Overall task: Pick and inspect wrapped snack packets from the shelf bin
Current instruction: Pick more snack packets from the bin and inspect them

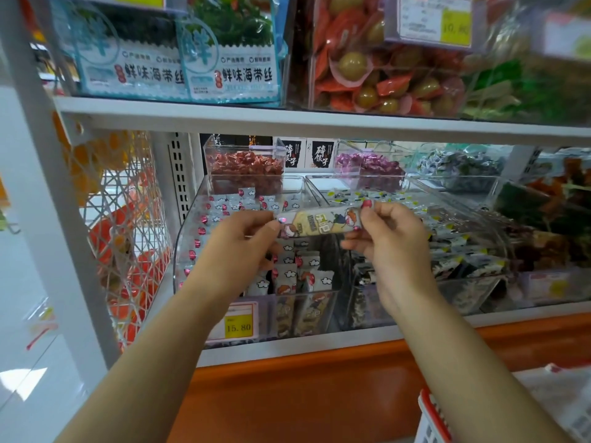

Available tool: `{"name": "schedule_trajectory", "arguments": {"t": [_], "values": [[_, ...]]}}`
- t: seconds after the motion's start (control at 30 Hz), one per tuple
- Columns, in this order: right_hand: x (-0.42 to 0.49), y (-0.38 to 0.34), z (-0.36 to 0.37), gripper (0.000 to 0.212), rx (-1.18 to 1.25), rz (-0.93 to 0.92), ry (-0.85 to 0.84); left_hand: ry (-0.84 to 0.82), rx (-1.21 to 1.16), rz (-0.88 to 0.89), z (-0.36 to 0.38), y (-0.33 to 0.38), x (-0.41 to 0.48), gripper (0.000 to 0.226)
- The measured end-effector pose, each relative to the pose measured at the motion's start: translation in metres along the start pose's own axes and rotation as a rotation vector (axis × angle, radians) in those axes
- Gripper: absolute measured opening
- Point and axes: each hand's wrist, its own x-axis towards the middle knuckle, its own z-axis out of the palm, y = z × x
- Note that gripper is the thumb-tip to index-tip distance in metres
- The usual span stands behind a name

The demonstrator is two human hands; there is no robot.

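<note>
A long wrapped snack packet [319,222] with cartoon print is held level in front of the clear shelf bin [185,238]. My left hand [236,247] pinches its left end and my right hand [393,238] pinches its right end. Several similar white packets with red dots [297,273] lie stacked in the bin behind and below my hands. The held packet hangs above the bin's open front.
A second clear bin [473,251] of dark-and-white packets stands to the right. A yellow price tag [238,327] reading 15.80 sits on the shelf front. Above is a shelf edge [287,121] carrying seaweed packs. A red-and-white basket [435,420] shows at bottom right.
</note>
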Motion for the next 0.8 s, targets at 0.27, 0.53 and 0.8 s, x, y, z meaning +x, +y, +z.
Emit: {"name": "schedule_trajectory", "arguments": {"t": [0.27,0.53,0.8], "values": [[-0.005,-0.002,-0.003,0.019,0.392,0.228,-0.098,0.015,-0.319,-0.145,-0.007,-0.001,0.0,0.014],[-0.006,0.0,-0.005,0.014,0.571,0.394,-0.258,0.062,-0.593,-0.213,-0.01,-0.001,0.0,0.024],[-0.003,0.003,-0.005,0.024,0.55,0.37,-0.188,0.055,-0.709,-0.258,-0.012,0.0,0.0,0.016]]}}
